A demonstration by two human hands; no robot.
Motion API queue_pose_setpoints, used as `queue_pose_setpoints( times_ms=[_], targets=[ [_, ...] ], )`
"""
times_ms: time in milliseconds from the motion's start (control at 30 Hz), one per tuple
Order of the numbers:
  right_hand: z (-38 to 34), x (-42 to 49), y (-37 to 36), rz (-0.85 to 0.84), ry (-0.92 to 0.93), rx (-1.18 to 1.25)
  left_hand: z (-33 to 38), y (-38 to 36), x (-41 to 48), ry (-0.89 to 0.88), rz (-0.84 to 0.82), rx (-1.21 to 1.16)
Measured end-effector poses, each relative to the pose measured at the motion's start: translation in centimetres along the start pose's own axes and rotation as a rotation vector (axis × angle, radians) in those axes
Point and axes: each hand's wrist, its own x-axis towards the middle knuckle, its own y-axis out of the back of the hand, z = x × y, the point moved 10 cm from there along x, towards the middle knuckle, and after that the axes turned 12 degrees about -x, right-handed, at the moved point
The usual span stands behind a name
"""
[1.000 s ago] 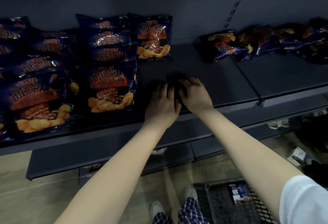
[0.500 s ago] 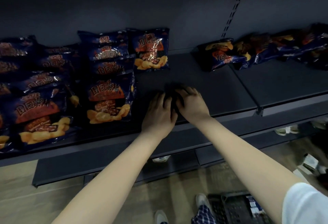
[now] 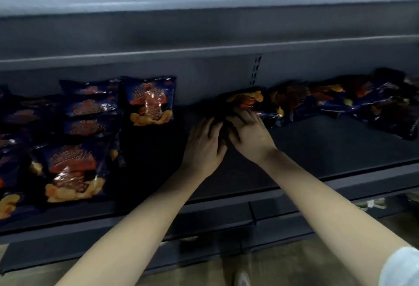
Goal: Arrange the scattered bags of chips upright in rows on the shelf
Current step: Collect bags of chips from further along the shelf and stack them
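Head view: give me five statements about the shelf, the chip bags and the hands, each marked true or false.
1. The upright bags stand in rows at the left end of the shelf. True.
2. The bags on the right also stand upright. False: they lie jumbled.
3. The left hand and right hand are close together over the shelf. True.
4. The right hand rests on the upright bags. False: it reaches the nearest lying bag.
5. The shelf is full across its middle. False: bare shelf shows there.
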Motion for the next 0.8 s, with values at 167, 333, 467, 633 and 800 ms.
queue_pose_setpoints(
  times_ms=[167, 333, 467, 633, 800],
  targets=[
    [8.3, 0.2, 2.1, 0.009, -0.023, -0.035, 6.4, -2.4, 5.3, -0.097, 0.076, -0.060],
    [15.7, -1.1, 4.1, 0.045, -0.079, -0.090, 12.2, -5.6, 8.8, -0.172, 0.061, -0.059],
    [21.4, -3.2, 5.4, 0.062, -0.168, -0.142, 17.1, -8.0, 11.0, -0.282, 0.026, -0.044],
    [27.9, -6.4, 6.5, 0.042, -0.296, -0.199, 22.4, -11.0, 13.2, -0.363, 0.011, -0.068],
    [32.9, -9.5, 7.1, 0.052, -0.394, -0.217, 26.9, -15.3, 14.0, -0.416, -0.084, -0.114]
  ],
)
